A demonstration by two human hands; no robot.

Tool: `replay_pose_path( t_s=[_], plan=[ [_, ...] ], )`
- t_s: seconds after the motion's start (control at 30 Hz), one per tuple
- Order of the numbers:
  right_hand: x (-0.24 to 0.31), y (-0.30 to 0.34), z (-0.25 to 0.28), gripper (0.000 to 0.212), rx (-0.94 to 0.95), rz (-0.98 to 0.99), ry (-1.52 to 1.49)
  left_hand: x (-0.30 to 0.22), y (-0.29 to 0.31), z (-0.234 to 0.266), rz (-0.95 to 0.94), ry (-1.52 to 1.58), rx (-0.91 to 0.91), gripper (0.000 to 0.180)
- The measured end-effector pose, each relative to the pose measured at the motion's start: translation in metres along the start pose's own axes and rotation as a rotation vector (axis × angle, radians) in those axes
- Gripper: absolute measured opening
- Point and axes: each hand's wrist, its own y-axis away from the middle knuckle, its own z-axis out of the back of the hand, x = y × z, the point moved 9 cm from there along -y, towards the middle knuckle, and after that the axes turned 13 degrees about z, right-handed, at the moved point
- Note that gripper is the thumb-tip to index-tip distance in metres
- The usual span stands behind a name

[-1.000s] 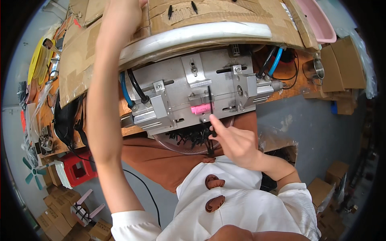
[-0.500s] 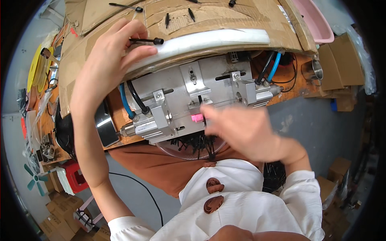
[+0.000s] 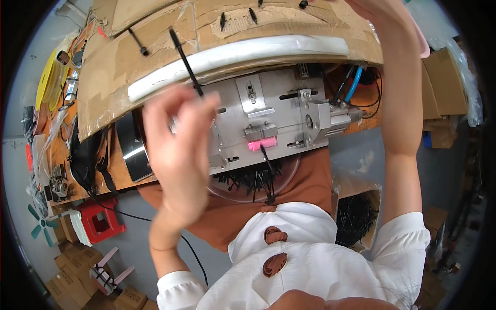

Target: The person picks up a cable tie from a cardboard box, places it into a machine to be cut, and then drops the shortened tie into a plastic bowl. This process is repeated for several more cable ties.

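My left hand (image 3: 181,139), smeared by motion, is over the left part of the metal fixture (image 3: 227,103). Its fingers are closed on a slim black rod (image 3: 185,59), which slants up and away across the white foam strip (image 3: 237,58). At the top edge, my right hand (image 3: 376,9) reaches over the cardboard's far right; its fingers are mostly out of the picture. A pink block (image 3: 262,143) sits at the fixture's front, with another black rod (image 3: 266,155) beside it, pointing towards me. A clear bowl (image 3: 289,181) of black rods rests on my lap.
Several black pieces lie on the cardboard (image 3: 206,36), among them a capped rod (image 3: 138,42). Blue and black hoses (image 3: 354,85) run to the right metal block (image 3: 316,119). A phone-like black slab (image 3: 130,147), a red stool (image 3: 98,219) and a box of black rods (image 3: 356,219) surround me.
My right hand has gone from the pink block to the far top right. My left hand has come nearer and right, holding a black rod. A capped rod now lies at the cardboard's left.
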Motion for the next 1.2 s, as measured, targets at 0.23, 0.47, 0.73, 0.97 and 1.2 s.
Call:
replay_pose_path(
  t_s=[0.23,0.47,0.73,0.97,1.2],
  plan=[
    [0.011,0.090,0.006,0.026,-0.451,0.113,-0.458,-0.017,0.112,-0.070,0.085,-0.064,0.247,0.063],
    [0.021,0.129,0.010,0.028,-0.342,0.164,-0.242,-0.022,0.113,-0.083,0.096,-0.085,0.381,0.069],
    [0.033,0.201,-0.103,0.056,-0.295,0.324,0.078,0.041,0.038,0.005,0.197,-0.024,0.037,0.043],
    [0.022,0.211,-0.177,0.064,-0.137,0.241,0.210,0.204,-0.089,0.072,0.267,-0.456,0.149,0.032],
    [0.013,0.205,-0.183,0.064,-0.093,0.186,0.214,0.239,-0.093,0.085,0.336,-0.356,0.070,0.033]
  ],
)
